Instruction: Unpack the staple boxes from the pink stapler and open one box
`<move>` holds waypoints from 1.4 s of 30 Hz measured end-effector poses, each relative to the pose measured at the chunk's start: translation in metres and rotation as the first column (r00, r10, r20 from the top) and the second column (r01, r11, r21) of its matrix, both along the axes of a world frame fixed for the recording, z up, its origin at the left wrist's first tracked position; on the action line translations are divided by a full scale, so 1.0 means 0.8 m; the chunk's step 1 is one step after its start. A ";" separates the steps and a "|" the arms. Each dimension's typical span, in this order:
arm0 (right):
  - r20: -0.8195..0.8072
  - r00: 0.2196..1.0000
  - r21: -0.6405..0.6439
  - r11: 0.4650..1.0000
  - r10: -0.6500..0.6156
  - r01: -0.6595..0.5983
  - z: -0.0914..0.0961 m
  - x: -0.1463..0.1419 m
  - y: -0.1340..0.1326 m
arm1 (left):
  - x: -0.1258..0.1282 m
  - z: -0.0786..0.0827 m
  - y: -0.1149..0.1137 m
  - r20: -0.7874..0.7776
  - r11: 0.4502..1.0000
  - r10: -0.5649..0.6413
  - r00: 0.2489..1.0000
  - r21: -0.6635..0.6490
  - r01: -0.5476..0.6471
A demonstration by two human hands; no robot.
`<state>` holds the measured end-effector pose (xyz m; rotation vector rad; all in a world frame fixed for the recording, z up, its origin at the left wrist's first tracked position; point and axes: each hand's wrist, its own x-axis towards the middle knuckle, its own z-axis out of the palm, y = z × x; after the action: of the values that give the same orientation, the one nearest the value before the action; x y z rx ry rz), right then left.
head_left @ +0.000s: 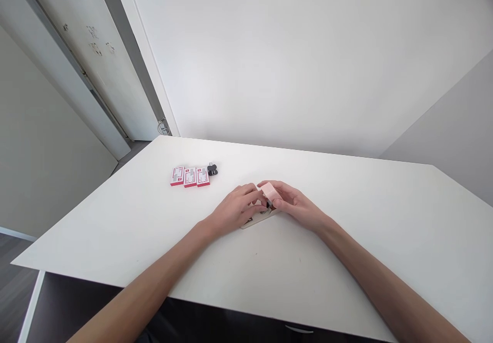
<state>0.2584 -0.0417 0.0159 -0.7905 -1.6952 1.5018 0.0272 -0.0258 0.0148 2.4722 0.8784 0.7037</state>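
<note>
What looks like a stapler, with a pink top [270, 191] and a flat cream base [256, 223], is between my hands on the table. Its pink top is tilted up from the base, and dark parts show in the gap. My right hand [296, 205] is closed around the pink top from the right, thumb in front and fingers behind. From the left, my left hand [241, 207] reaches over the base with thumb and fingers pinched at the dark parts. Whatever lies between those left fingertips is hidden.
Three small red-and-white boxes [190, 177] lie in a row at the back left of the white table [327, 276]. Beside them sits a small black object [212, 169], perhaps a staple remover. A white wall [277, 65] rises behind the table.
</note>
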 end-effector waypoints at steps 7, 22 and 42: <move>-0.005 1.000 -0.017 0.999 0.028 -0.029 -0.002 0.002 0.000 | 0.001 -0.001 0.000 0.006 1.000 -0.024 1.000 0.014 0.024; 0.064 0.990 -0.007 0.992 -0.122 0.123 -0.009 0.010 0.006 | 0.002 0.008 0.004 0.563 0.928 0.256 0.786 -0.369 -0.038; 0.310 0.850 0.275 0.896 -0.426 0.349 -0.038 -0.005 0.012 | -0.004 0.010 0.011 0.605 0.707 0.491 0.627 -0.697 0.120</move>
<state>0.2540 -0.0323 -0.0145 -1.2703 -1.7787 0.9177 0.0238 -0.0171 0.0227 1.1920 0.8463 1.1296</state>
